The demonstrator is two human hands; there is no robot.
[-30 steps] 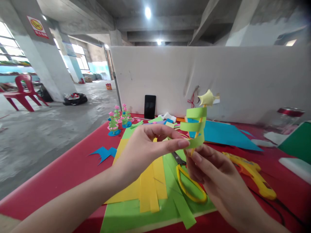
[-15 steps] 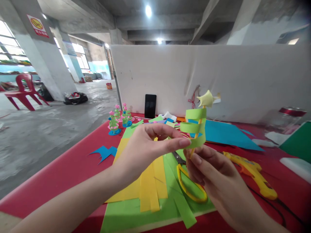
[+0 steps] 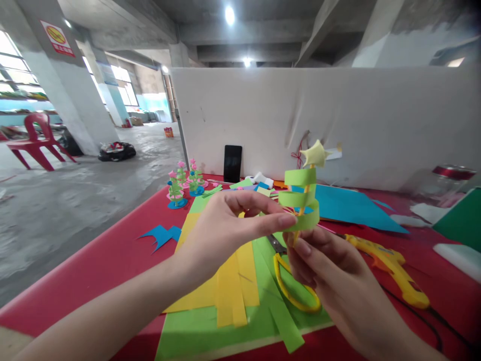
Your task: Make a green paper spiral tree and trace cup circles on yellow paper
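Observation:
Between my hands stands a small paper tree: a green paper strip winds in a spiral around a thin yellow stick, with a pale yellow paper star on top. My left hand pinches the lowest turn of the strip between thumb and forefinger. My right hand grips the bottom of the stick with thumb and fingers. Below them, yellow-handled scissors rest on green paper, partly hidden by my right hand.
A yellow glue gun with a cord lies at right. Yellow paper strips and blue scraps cover the red table. Several finished paper trees stand at the back left. A black phone leans on the white partition.
The paper tree has turned slightly in my right hand, its star tipping a little to the left. My left hand keeps its pinch on the lowest turn.

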